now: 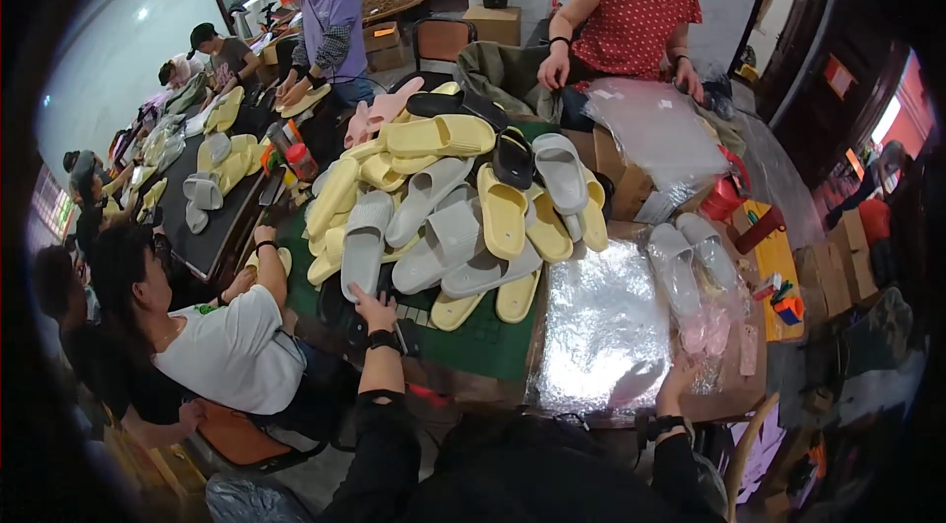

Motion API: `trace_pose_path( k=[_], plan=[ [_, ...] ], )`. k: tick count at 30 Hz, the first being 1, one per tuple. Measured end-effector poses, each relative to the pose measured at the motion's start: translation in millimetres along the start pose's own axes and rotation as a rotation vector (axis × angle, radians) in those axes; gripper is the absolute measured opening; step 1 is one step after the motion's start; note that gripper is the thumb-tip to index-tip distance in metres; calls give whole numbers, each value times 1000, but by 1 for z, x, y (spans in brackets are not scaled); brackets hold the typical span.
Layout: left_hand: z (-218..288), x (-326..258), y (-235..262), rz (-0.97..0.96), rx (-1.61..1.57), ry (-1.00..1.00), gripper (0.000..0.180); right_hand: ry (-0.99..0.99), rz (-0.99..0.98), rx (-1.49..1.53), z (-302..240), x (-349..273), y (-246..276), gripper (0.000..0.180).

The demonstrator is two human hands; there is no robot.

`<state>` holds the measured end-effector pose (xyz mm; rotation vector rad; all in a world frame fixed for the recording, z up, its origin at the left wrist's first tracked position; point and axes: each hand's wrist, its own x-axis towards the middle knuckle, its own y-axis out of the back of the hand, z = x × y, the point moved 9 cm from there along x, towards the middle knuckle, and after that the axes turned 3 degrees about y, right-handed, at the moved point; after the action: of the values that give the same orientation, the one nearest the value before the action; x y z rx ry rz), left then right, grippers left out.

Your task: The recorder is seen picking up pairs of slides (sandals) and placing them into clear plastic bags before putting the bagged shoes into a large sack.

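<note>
My left hand (375,312) is closed on the heel end of a grey slipper (368,239) at the near left of a heap. Grey, pale yellow and a few black slippers make up this heap, with a yellow slipper (440,137) lying across its top. At the table's near right edge, my right hand (675,383) is beside the lower end of a clear plastic bag (708,331). A pair of grey slippers (674,262) lies at that bag. The right fingers blur into the plastic, so their grip is unclear.
Shiny clear plastic sleeves (601,326) lie between the heap and the bag. A green mat (493,357) is under the slippers. Across the table a person in red stands by stacked plastic sheets (660,129). A person in white (232,355) sits close on my left.
</note>
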<state>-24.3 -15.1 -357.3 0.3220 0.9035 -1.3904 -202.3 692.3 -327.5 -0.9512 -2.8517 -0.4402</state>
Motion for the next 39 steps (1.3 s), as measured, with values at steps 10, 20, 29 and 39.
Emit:
trace_pose_path(
  k=[10,20,29,39],
  plan=[
    [-2,24,-23,-534,-419,89,41,-145,-278,92,23,-46,-39,38],
    [7,2,-13,-704,-374,148,35,-151,-452,141,-4,-63,-72,32],
    [46,-61,-25,-697,-365,-36,35,-177,-533,119,-17,-75,-91,31],
    [45,-122,-38,-674,-242,34,42,-235,-1166,159,-60,-143,-181,27]
  ],
)
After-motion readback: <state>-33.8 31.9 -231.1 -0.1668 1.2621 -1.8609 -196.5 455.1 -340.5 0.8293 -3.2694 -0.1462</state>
